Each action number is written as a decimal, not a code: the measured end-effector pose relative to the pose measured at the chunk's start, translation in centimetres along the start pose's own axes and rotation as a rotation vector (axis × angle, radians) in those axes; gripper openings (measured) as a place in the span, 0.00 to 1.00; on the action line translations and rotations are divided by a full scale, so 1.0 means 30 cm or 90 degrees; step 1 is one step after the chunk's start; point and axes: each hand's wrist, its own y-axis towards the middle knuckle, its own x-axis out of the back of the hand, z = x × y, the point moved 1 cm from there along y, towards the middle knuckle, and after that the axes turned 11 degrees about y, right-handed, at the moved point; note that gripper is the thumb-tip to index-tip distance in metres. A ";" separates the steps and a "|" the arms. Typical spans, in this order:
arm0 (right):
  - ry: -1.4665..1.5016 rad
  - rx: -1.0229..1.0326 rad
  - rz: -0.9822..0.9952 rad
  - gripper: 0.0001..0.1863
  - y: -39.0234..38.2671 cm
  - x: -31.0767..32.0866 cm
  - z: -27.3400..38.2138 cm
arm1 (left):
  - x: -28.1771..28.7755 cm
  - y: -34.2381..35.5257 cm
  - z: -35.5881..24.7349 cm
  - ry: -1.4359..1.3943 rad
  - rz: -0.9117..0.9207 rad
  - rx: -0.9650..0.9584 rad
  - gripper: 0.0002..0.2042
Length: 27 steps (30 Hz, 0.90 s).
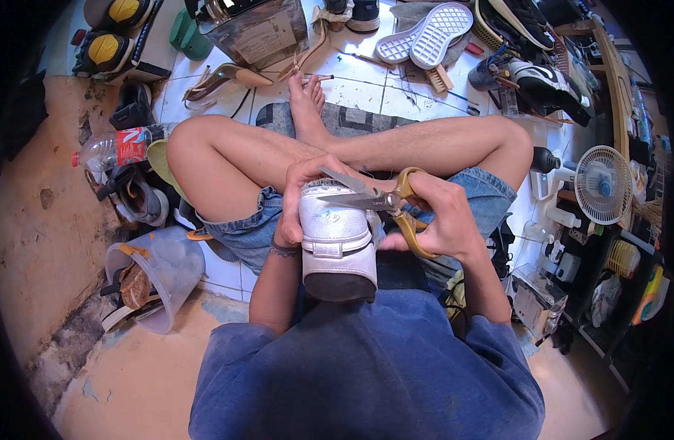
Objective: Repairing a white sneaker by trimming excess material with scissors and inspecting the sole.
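A white shoe (335, 227) with a black patch at its near end is held in front of my chest, above my crossed legs. My left hand (293, 202) grips the shoe along its left side and far end, fingers wrapped round it. In my right hand (447, 213) is a pair of scissors (381, 202) with yellow handles, thumb and fingers at the loops. The blades are spread apart and point left across the upper part of the shoe. Whether they touch it, I cannot tell. My right thumb reaches close to the shoe's right side.
White soles (439, 37), a wooden brush (439, 78) and a metal tin (263, 37) lie ahead on white tiles. At left are a plastic bottle (117, 147) and a tipped clear bucket (172, 271). A white fan (603, 183) stands at right near crowded shelves.
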 end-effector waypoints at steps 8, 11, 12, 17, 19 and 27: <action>0.014 -0.037 -0.036 0.32 -0.015 0.018 -0.027 | 0.042 0.005 0.010 0.009 0.042 0.043 0.49; 0.022 -0.016 -0.035 0.36 -0.017 -0.001 -0.035 | 0.045 0.001 0.021 -0.045 0.074 -0.008 0.50; 0.015 -0.008 -0.023 0.37 -0.015 -0.014 -0.040 | 0.042 -0.006 0.024 -0.033 0.045 0.013 0.50; 0.054 -0.026 -0.028 0.35 -0.013 -0.083 -0.056 | 0.031 -0.028 0.025 -0.036 -0.102 0.044 0.49; 0.058 -0.021 -0.018 0.33 -0.014 -0.094 -0.055 | 0.039 -0.014 0.022 -0.043 -0.068 -0.020 0.50; 0.012 -0.008 -0.019 0.24 -0.001 -0.117 -0.045 | 0.015 -0.019 0.031 -0.247 -0.016 -0.115 0.49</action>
